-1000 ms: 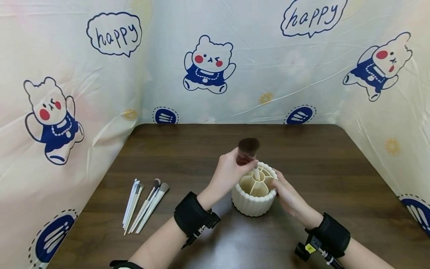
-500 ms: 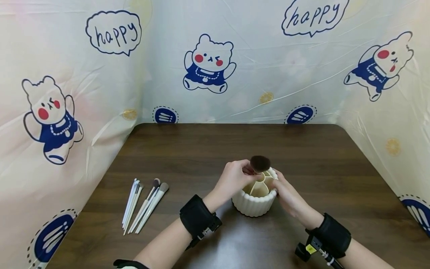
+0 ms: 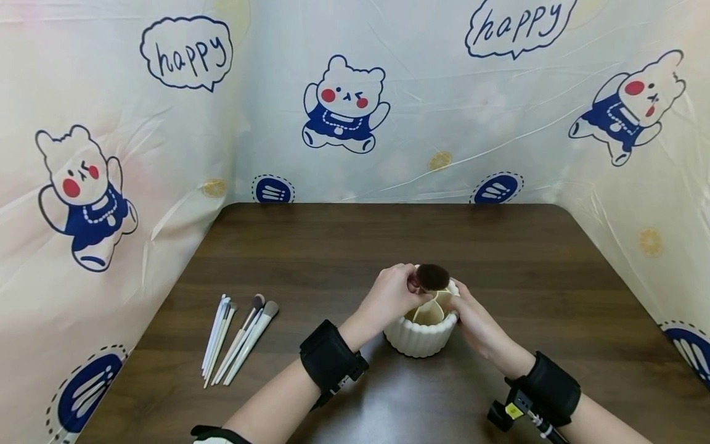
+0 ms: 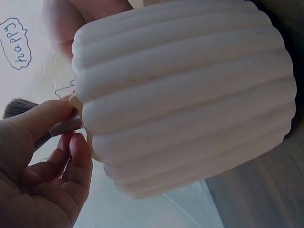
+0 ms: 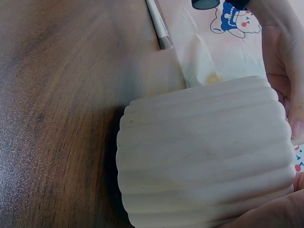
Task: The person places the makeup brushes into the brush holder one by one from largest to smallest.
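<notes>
A cream ribbed brush holder (image 3: 420,338) with inner dividers stands upright on the table. My left hand (image 3: 391,291) pinches a makeup brush (image 3: 432,277) with a broad dark head, just over the holder's rim. In the left wrist view the ferrule of the brush (image 4: 66,126) lies between thumb and fingers, close against the rim; its handle is hidden behind the holder wall. My right hand (image 3: 476,322) grips the holder's right side, thumb at the rim. The right wrist view shows the ribbed wall of the holder (image 5: 204,152) with fingers at its edge.
Several pale-handled makeup brushes (image 3: 238,342) lie in a loose row on the dark wooden table (image 3: 310,246), to the left of the holder. A patterned curtain (image 3: 344,172) closes off the back and both sides.
The left hand has moved down and slightly right, lowering the brush so its head sits nearer the holder's rim. The right hand and the holder have barely moved.
</notes>
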Action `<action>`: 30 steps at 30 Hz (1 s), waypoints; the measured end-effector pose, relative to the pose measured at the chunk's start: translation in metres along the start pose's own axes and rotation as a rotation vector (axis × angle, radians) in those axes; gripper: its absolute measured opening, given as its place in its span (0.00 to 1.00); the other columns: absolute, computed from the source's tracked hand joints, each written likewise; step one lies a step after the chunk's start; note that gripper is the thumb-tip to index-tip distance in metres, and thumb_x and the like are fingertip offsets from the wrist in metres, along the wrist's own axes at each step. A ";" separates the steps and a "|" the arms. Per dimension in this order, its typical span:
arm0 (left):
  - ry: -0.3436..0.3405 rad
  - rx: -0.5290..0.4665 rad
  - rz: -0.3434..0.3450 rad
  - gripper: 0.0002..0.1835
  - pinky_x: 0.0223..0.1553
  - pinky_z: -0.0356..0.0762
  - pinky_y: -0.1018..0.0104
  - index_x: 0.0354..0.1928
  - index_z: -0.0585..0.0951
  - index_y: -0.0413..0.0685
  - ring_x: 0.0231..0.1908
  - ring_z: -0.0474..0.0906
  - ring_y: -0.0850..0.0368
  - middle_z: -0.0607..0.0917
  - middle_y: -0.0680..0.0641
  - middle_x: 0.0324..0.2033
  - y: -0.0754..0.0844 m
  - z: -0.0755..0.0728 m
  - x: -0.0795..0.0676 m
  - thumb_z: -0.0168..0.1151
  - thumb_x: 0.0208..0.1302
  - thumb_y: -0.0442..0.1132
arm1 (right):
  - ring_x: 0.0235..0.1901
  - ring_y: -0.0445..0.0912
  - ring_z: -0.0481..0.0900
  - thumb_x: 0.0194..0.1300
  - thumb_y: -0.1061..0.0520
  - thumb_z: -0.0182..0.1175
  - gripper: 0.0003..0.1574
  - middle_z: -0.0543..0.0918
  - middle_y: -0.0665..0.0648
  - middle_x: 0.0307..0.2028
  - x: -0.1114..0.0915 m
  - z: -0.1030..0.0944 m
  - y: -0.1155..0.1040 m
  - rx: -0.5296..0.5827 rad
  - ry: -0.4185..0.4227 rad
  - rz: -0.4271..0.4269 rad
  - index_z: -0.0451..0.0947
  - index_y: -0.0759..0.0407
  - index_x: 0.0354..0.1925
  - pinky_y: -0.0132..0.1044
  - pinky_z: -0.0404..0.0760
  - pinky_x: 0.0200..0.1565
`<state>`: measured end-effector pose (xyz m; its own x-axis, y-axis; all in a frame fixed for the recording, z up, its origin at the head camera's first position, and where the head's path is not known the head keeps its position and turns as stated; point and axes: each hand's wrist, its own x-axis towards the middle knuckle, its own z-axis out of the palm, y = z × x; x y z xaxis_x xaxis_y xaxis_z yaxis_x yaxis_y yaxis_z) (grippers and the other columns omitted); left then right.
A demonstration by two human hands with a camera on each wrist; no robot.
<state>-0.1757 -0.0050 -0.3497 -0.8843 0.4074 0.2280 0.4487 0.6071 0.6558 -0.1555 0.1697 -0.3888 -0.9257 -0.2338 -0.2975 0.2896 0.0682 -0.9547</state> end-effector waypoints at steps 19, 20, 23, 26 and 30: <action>-0.069 -0.033 -0.070 0.12 0.35 0.67 0.75 0.39 0.82 0.47 0.37 0.75 0.56 0.81 0.48 0.34 -0.001 -0.002 -0.008 0.71 0.54 0.41 | 0.64 0.52 0.47 0.63 0.64 0.37 0.45 0.44 0.62 0.71 0.001 0.000 0.002 -0.019 -0.004 0.004 0.32 0.63 0.73 0.38 0.52 0.58; -0.073 -0.047 -0.078 0.12 0.35 0.68 0.74 0.40 0.83 0.47 0.38 0.75 0.55 0.82 0.47 0.35 -0.001 -0.003 -0.009 0.71 0.54 0.41 | 0.64 0.52 0.47 0.63 0.64 0.37 0.45 0.43 0.62 0.71 0.001 0.000 0.002 -0.018 -0.004 0.001 0.32 0.64 0.73 0.37 0.53 0.57; -0.080 -0.087 -0.102 0.13 0.37 0.70 0.73 0.42 0.82 0.46 0.39 0.76 0.53 0.82 0.46 0.37 -0.004 -0.008 -0.012 0.69 0.55 0.40 | 0.63 0.50 0.49 0.62 0.64 0.37 0.44 0.45 0.61 0.70 0.000 0.000 0.002 -0.016 0.009 -0.002 0.33 0.64 0.73 0.33 0.56 0.56; -0.068 -0.104 -0.116 0.13 0.36 0.70 0.73 0.43 0.82 0.46 0.36 0.75 0.55 0.81 0.46 0.37 -0.007 -0.014 -0.014 0.69 0.56 0.41 | 0.63 0.48 0.52 0.63 0.63 0.37 0.41 0.48 0.61 0.69 0.001 0.001 0.002 -0.013 0.025 -0.008 0.36 0.64 0.72 0.28 0.59 0.54; -0.023 -0.096 -0.125 0.16 0.35 0.69 0.73 0.45 0.82 0.44 0.33 0.72 0.59 0.81 0.45 0.36 -0.014 -0.026 -0.018 0.69 0.56 0.42 | 0.62 0.45 0.53 0.64 0.62 0.38 0.39 0.50 0.59 0.68 0.001 0.002 0.002 -0.010 0.034 -0.009 0.39 0.64 0.71 0.24 0.60 0.53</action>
<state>-0.1696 -0.0387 -0.3446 -0.9289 0.3490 0.1240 0.3199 0.5869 0.7438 -0.1557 0.1680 -0.3909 -0.9362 -0.2010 -0.2882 0.2785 0.0759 -0.9574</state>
